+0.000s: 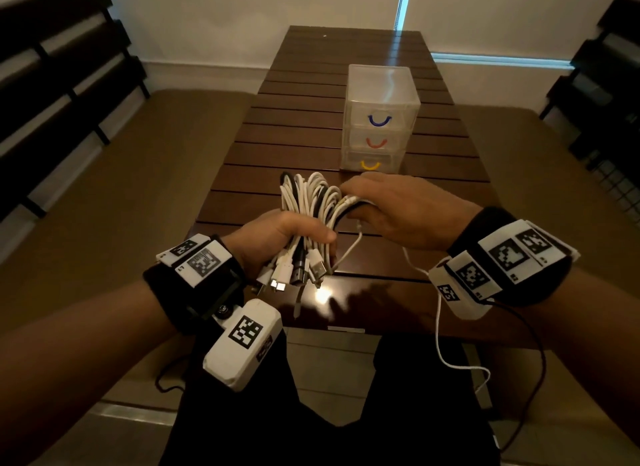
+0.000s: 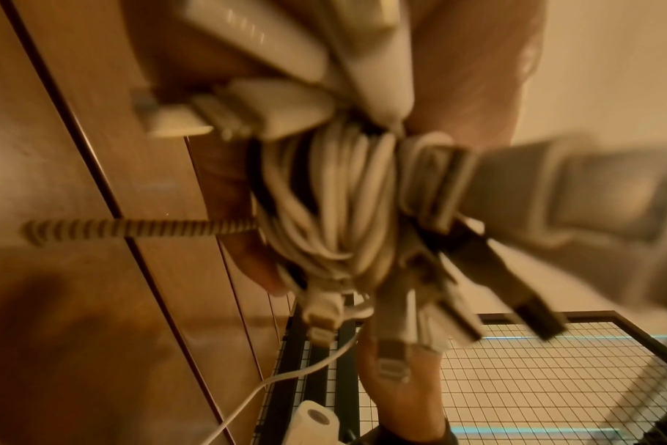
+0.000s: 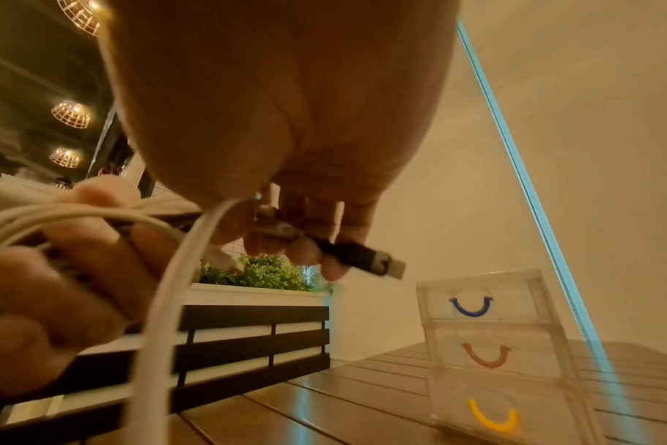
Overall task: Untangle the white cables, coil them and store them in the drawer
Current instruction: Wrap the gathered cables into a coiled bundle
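Note:
A bundle of white cables (image 1: 311, 202) mixed with a few black ones hangs above the near end of the table. My left hand (image 1: 308, 238) grips its lower part, and several USB plugs (image 1: 298, 269) stick out below the fist. The left wrist view shows the same bundle (image 2: 336, 204), blurred. My right hand (image 1: 360, 202) holds the looped top end; its fingers (image 3: 297, 250) pinch a black-sleeved plug (image 3: 366, 259). One loose white cable (image 3: 175, 286) drops from that hand past the table edge (image 1: 438, 327). The clear drawer unit (image 1: 379, 119) stands behind, all three drawers closed.
The dark slatted wooden table (image 1: 304, 126) runs away from me. The drawers have blue (image 1: 380, 120), red (image 1: 376, 143) and yellow (image 1: 370, 165) handles. Slatted benches (image 1: 62, 94) flank both sides. A wire mesh panel (image 2: 534, 376) is on the right, a planter (image 3: 256, 274) on the left.

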A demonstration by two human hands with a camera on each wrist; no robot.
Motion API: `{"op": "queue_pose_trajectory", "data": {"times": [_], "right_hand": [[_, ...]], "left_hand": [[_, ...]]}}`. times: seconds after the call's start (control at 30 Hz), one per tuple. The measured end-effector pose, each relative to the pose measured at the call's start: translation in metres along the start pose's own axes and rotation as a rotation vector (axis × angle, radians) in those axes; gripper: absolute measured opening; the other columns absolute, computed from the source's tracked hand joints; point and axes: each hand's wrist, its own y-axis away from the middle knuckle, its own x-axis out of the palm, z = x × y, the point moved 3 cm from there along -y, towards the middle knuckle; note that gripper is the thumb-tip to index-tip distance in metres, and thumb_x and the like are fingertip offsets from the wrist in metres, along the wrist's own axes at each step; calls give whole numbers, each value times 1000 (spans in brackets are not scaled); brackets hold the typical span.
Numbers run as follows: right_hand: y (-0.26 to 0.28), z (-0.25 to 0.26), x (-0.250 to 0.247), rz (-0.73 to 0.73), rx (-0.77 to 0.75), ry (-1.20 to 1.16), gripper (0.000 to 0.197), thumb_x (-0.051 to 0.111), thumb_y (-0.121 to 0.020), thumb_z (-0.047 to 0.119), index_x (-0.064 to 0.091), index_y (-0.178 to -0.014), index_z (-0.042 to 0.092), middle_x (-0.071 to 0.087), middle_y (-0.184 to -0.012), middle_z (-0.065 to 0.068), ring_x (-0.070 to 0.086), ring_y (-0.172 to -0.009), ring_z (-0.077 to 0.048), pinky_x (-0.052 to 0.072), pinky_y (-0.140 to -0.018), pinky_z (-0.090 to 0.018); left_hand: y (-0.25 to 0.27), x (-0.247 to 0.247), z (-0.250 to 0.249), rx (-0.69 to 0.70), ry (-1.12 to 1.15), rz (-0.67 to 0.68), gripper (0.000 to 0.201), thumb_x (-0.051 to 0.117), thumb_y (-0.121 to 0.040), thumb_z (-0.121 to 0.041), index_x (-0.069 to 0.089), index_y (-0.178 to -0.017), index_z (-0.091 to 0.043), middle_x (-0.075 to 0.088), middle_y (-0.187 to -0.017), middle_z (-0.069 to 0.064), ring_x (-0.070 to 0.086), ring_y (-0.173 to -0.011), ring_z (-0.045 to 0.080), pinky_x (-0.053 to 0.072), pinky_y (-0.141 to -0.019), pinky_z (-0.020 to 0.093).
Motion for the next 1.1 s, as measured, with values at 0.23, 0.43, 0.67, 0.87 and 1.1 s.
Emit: {"op": "queue_pose_trajectory", "data": {"times": [0.23, 0.43, 0.67, 0.87, 1.1], "right_hand": [[3, 4, -9, -265, 50, -672, 30, 42, -102, 18, 67, -101, 1, 48, -61, -12, 45, -52, -29, 41, -49, -36], [11, -6, 0, -75, 57, -658, 86, 79, -71, 35, 37, -144, 22, 54, -131, 16, 52, -117, 7, 45, -99, -20], [9, 2, -2, -156, -5, -483, 86, 78, -79, 22, 28, -149, 28, 49, -128, 18, 51, -111, 14, 43, -95, -8], [4, 4, -1, -184, 64, -452, 37, 66, -88, 28, 57, -123, 31, 46, -118, 6, 51, -103, -4, 44, -89, -19], [7, 5, 2, -186, 79, -675, 31, 50, -99, 20, 58, -128, 19, 65, -108, 8, 61, -92, 3, 47, -76, -14]], "left_hand": [[-3, 9, 2, 95, 63, -17, 11, 68, -64, -10, 71, -69, -1, 69, -68, 14, 64, -55, 21, 54, -59, 27], [-6, 7, -4, 65, 156, 62, 11, 64, -67, -10, 70, -71, -2, 68, -67, 13, 65, -56, 21, 54, -61, 27], [-7, 9, -1, 8, 102, 101, 16, 62, -66, -16, 72, -68, -4, 69, -69, 13, 64, -60, 21, 49, -71, 31], [-7, 7, 6, 7, 55, 55, 36, 76, -51, -17, 71, -82, 2, 68, -78, 21, 62, -72, 32, 47, -82, 41], [-7, 16, 12, 14, 164, 156, 14, 68, -63, -12, 70, -72, -2, 69, -71, 15, 64, -66, 25, 46, -83, 39]]}}
